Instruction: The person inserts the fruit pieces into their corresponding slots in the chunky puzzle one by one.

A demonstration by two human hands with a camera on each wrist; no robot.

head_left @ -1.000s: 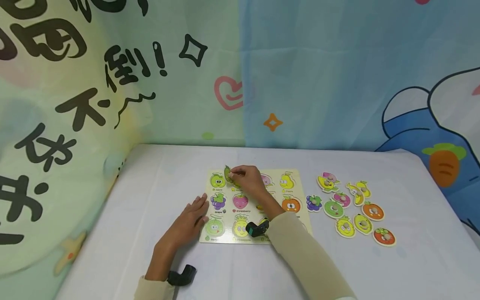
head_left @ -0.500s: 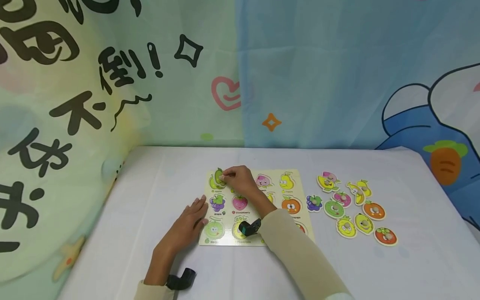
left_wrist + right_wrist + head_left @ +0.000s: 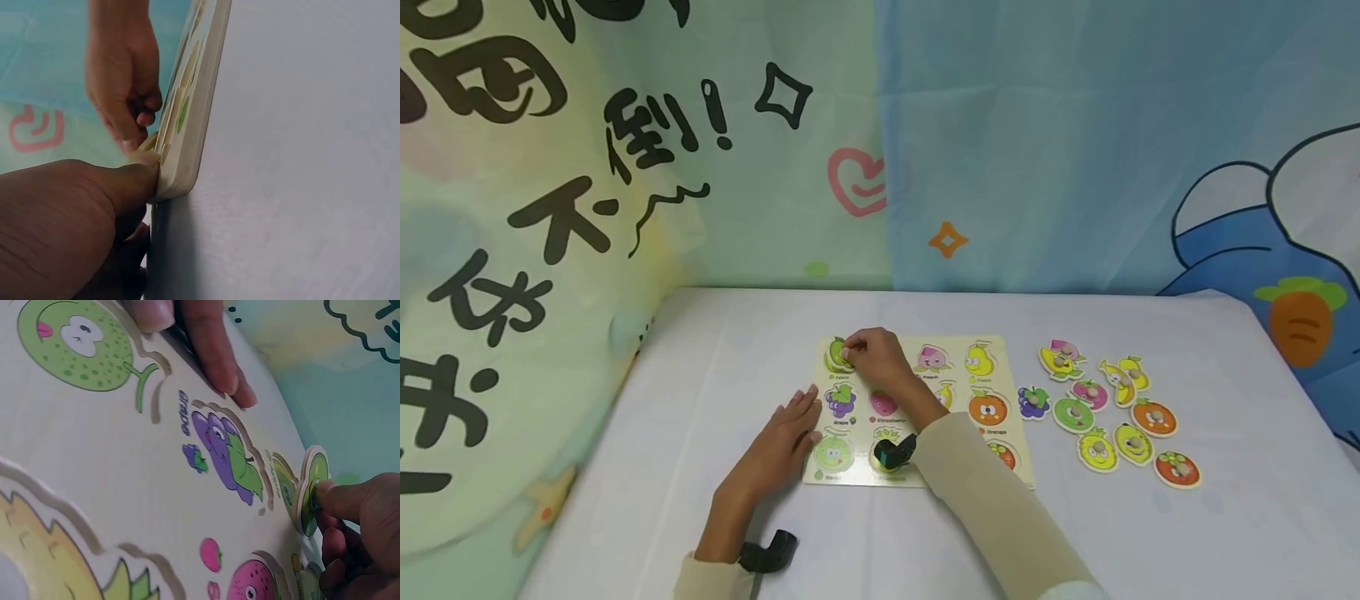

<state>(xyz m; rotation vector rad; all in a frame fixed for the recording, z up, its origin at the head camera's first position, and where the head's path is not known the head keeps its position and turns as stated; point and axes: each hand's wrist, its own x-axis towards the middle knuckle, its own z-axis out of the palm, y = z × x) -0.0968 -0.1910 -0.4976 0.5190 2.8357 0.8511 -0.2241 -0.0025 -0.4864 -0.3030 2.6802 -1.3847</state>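
A wooden fruit puzzle board (image 3: 860,467) lies on the white-covered table. At its top left corner my right hand (image 3: 880,358) pinches a green fruit puzzle piece (image 3: 837,353) by its small knob, over the apple recess. In the right wrist view this green piece (image 3: 310,490) stands tilted against the board, not flat. My left hand (image 3: 782,450) rests at the board's left side with its fingers extended. The left wrist view shows the left thumb (image 3: 128,184) touching the board's edge. Printed grapes (image 3: 225,453) show in their recess nearby.
Several loose fruit pieces lie right of the board, including grapes (image 3: 1033,402), an orange (image 3: 1154,417) and a tomato (image 3: 1177,470). Some overlap. A printed cloth backdrop (image 3: 1037,167) stands behind the table.
My right hand has moved left with the green piece, from beside the apple recess to over it, and the piece has come closer to the board. The left hand has stayed in place.
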